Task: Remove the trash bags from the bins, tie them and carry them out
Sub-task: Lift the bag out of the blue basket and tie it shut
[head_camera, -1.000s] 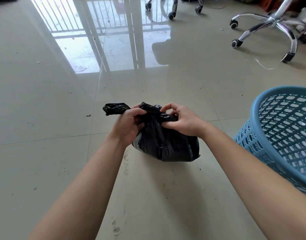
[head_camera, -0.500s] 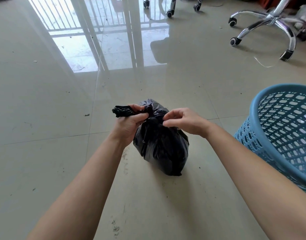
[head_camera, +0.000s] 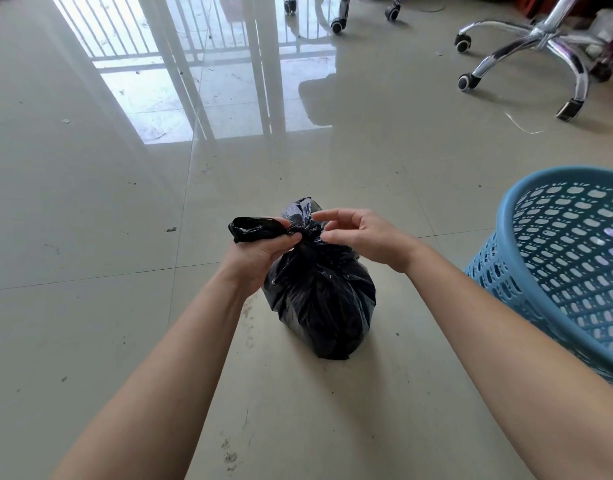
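A full black trash bag point(head_camera: 320, 299) stands upright on the tiled floor in front of me, its neck gathered and twisted at the top. My left hand point(head_camera: 263, 252) is closed around a twisted end of the neck, which sticks out to the left past my fist. My right hand point(head_camera: 360, 237) hovers at the right side of the neck; thumb and forefinger touch the gathered plastic while the other fingers are spread. A blue perforated plastic bin point(head_camera: 571, 268) stands at the right with no bag in it.
The chrome wheeled base of an office chair point(head_camera: 537, 53) stands at the back right, and more chair castors point(head_camera: 336, 26) show at the top middle. A thin white strand point(head_camera: 521, 124) lies near the chair. The glossy floor reflects a barred window.
The bag has turned from lying slumped to standing upright and narrower. My right hand has loosened from a full grip to fingertips at the neck. My left hand keeps its hold.
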### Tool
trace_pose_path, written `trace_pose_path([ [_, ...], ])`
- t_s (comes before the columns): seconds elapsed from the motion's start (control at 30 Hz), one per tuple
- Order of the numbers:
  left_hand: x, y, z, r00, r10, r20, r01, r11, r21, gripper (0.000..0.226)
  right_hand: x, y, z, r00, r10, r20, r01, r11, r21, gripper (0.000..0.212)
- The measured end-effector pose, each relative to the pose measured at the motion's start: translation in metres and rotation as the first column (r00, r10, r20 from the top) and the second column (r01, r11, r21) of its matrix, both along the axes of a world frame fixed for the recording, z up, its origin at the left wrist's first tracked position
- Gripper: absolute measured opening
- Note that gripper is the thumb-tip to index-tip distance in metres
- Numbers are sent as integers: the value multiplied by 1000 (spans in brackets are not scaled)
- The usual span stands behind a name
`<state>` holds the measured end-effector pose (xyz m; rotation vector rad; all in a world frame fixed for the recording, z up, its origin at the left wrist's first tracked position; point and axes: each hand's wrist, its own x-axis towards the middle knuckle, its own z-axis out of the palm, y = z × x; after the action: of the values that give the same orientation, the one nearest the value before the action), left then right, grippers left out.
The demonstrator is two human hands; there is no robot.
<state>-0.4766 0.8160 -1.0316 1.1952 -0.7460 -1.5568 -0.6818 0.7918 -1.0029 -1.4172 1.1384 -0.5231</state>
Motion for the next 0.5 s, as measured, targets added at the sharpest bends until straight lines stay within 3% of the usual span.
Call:
trace_pose_path([
  [0.07,-2,0,4,1000,-29,12,29,999,-23,23,4,1,0,1000,-4,-9,4,997,-83,25],
  [0.13,-4,0,12,999,-36,8,37,998,-56,19,4,-2,-4,986,-100,-131,55,949,-312,17],
  [0.2,-5,-3,17,999,13,-43,-17,997,-79,14,0,-6,-8,935,-188,-302,-20,819,-573,19],
  [0.27,-3,-6,16,992,100,-81,-105,993,-62,10,-6,-10,-12,857,-250,-451,-203,642,-740,20],
  [0.3,-1,-6,13,988,139,-60,-142,989,-48,9,-12,-11,-15,811,-279,-515,-292,570,-768,18],
  [0.37,6,-5,1,978,209,28,-208,978,-14,10,-27,-10,-25,713,-335,-616,-405,521,-752,15],
  [0.43,16,-3,-14,965,242,105,-247,968,39,10,-39,-4,-37,648,-361,-671,-435,547,-715,13],
  [0.5,21,1,-26,971,197,132,-210,974,89,11,-43,2,-49,645,-353,-678,-398,602,-692,13],
])
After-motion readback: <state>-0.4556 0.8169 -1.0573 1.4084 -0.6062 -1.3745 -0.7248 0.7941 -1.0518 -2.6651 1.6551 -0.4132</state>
